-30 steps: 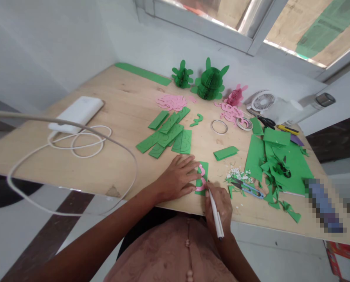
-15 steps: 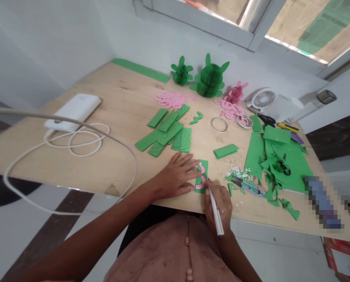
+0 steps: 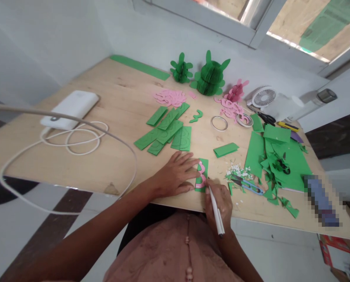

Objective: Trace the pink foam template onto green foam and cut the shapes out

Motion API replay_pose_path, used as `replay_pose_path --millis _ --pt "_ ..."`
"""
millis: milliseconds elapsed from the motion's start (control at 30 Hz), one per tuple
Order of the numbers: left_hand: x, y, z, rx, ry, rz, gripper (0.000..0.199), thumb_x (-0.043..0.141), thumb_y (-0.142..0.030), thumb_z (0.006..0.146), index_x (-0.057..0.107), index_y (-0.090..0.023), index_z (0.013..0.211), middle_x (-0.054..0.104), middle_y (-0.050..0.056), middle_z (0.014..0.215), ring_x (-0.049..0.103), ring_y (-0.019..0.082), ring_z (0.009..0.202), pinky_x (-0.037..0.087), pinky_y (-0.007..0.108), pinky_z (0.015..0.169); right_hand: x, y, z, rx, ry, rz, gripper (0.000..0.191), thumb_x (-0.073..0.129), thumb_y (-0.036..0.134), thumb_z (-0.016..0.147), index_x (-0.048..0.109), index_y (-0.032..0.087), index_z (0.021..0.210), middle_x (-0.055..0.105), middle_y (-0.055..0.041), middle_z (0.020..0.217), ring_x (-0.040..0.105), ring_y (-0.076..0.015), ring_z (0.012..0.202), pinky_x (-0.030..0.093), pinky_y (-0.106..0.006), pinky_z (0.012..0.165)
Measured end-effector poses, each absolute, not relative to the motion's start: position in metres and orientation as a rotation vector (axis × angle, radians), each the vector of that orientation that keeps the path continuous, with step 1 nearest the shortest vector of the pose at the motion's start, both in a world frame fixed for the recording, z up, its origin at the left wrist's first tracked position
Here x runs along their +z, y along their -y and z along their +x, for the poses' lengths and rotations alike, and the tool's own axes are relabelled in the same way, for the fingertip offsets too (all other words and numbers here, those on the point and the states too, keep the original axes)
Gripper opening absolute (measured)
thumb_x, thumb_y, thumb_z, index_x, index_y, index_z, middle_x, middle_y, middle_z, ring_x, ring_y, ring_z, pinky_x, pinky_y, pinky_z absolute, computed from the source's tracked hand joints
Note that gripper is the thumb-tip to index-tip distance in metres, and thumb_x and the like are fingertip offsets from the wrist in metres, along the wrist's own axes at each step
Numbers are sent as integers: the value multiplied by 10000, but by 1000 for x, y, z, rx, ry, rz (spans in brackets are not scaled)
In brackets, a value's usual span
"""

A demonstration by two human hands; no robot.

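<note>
My left hand (image 3: 176,174) lies flat on the table with its fingers apart, the fingertips at a pink curved paper cutout (image 3: 201,181). This cutout rests on a small green paper card (image 3: 204,162) near the table's front edge. A white pen (image 3: 216,211) is gripped in my right hand (image 3: 223,199); its tip is at the lower right side of the cutout. Beyond my left hand lie several green paper strips (image 3: 169,131) with drawn curved outlines. A loose green curved cutout (image 3: 197,116) lies past them.
Blue-handled snips (image 3: 248,185) lie among paper scraps (image 3: 238,171) to the right. Green sheets (image 3: 298,168) are beyond. Folded paper figures (image 3: 210,78) stand along the wall beside a small fan (image 3: 263,97). A white power bank (image 3: 72,109) and cable occupy the left.
The view has shifted very slightly. Both hands, the pen and the pink cutout stay in nearly the same places.
</note>
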State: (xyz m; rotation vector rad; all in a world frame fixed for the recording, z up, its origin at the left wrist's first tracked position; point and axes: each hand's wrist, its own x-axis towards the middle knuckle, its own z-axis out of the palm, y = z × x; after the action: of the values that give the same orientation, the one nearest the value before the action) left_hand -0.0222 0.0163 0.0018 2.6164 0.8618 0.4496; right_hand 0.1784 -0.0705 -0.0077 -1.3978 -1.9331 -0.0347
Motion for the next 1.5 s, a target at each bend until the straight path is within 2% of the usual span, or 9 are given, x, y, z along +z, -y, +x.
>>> replay_pose_path --millis 533,633,767,900,1000,1133,1500 --pt "2 -16 -26 449 -831 2642 390 595 -382 883 596 -295 1263 433 78 1503 302 351 1408 199 569 1120 -3 72 178 63 1902 -1404 317 496 122 930 650 181 1201 738 -107 954 668 -235 853 541 -381 756" --pt "1 -16 -26 467 -821 2653 398 587 -385 887 590 -285 1273 435 89 1499 304 354 1405 208 571 1115 2 71 178 213 1832 -1422 291 515 155 931 667 198 1175 742 -102 1001 677 -241 901 544 -394 802" --pt "1 -16 -26 474 -832 2655 402 602 -397 877 596 -289 1265 443 91 1494 318 362 1396 218 581 1107 12 60 176 503 1619 -1456 202 539 234 933 711 207 1036 744 -89 1027 679 -245 974 542 -390 840" --pt "2 -16 -26 455 -840 2654 425 608 -399 873 585 -288 1282 429 93 1506 311 366 1403 218 586 1109 16 40 169 690 1431 -1465 177 564 297 914 696 207 988 745 -67 975 690 -222 919 546 -365 816" --pt "1 -16 -26 456 -840 2657 426 610 -397 872 586 -283 1282 432 98 1504 311 371 1402 214 596 1108 12 26 165 764 1344 -1459 149 592 317 888 641 209 977 727 -33 867 686 -190 794 546 -317 713" --pt "-1 -16 -26 473 -838 2670 426 613 -400 870 588 -280 1278 425 98 1507 312 373 1399 216 602 1105 3 18 165 782 1354 -1483 138 610 341 872 611 206 902 689 -15 776 665 -178 722 527 -290 649" --pt "1 -16 -25 469 -851 2678 422 603 -401 874 586 -271 1275 445 93 1493 318 361 1396 227 588 1109 1 16 164 642 1519 -1535 157 574 349 887 639 207 874 683 -31 789 636 -177 695 513 -292 623"
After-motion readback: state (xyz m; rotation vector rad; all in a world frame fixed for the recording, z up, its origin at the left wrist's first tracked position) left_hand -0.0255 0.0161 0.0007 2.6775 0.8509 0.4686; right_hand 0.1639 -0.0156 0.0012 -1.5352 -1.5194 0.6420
